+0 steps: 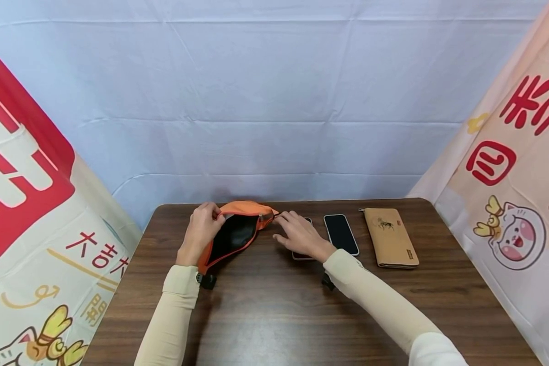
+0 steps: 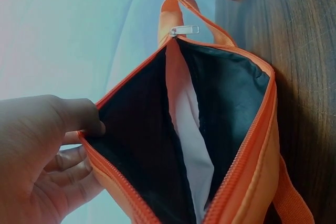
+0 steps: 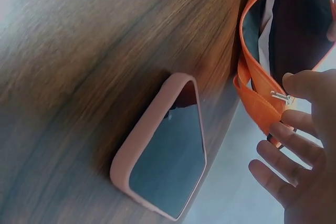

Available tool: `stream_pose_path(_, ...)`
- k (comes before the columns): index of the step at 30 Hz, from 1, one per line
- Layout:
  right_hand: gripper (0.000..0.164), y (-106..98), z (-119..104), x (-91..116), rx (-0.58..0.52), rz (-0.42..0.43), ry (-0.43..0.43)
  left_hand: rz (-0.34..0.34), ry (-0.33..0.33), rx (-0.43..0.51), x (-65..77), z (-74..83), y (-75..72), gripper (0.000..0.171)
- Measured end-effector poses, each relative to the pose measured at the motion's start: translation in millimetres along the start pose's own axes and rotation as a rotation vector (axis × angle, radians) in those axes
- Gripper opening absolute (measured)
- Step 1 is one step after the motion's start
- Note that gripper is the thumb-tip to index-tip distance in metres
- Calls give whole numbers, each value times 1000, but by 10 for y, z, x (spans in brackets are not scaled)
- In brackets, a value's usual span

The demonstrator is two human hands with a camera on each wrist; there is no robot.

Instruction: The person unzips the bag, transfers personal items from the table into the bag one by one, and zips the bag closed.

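An orange waist bag is held with its dark-lined mouth spread wide, left of centre in the head view, toward the far edge of a wood-grain table. Its rim is pinched by the left hand, while the right hand, well apart from it, is poised at the bag's other end with fingers spread and loosely bent; whether the metal zipper pull between its thumb and forefinger is touched cannot be told. The mouth would probably be best steadied if the rim were gripped close to the zipper teeth, the lining left unbunched and the zipper end braced from the right, so that the sides are not allowed to sag together. The pull is best left at the end of its track, and the orange strap kept out of the mouth. At centre right of the head view, a pink-cased phone is partly covered by the right hand, with a pale-edged phone and a tan wallet lined up beyond it.
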State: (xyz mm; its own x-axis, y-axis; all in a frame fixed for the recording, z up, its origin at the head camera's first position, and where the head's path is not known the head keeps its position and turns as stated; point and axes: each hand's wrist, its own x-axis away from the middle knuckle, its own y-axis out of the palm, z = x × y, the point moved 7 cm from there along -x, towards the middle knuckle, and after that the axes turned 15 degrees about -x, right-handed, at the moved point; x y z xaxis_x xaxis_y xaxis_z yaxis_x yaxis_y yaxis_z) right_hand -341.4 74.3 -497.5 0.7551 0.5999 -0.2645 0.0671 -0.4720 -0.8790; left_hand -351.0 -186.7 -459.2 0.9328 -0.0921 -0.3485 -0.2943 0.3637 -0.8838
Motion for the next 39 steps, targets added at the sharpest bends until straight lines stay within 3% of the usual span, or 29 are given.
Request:
stream_pose_path(12, 46, -47, 173, 93, 28, 1, 62, -16, -16, -1, -1, -3, -1, 6)
stream_pose_path(24, 46, -97, 327, 212, 58, 77, 96, 2, -6, 10, 22, 33, 0, 5)
stream_pose_path(39, 53, -42, 518, 270, 48, 71, 266, 14, 0, 6, 25, 43, -3, 4)
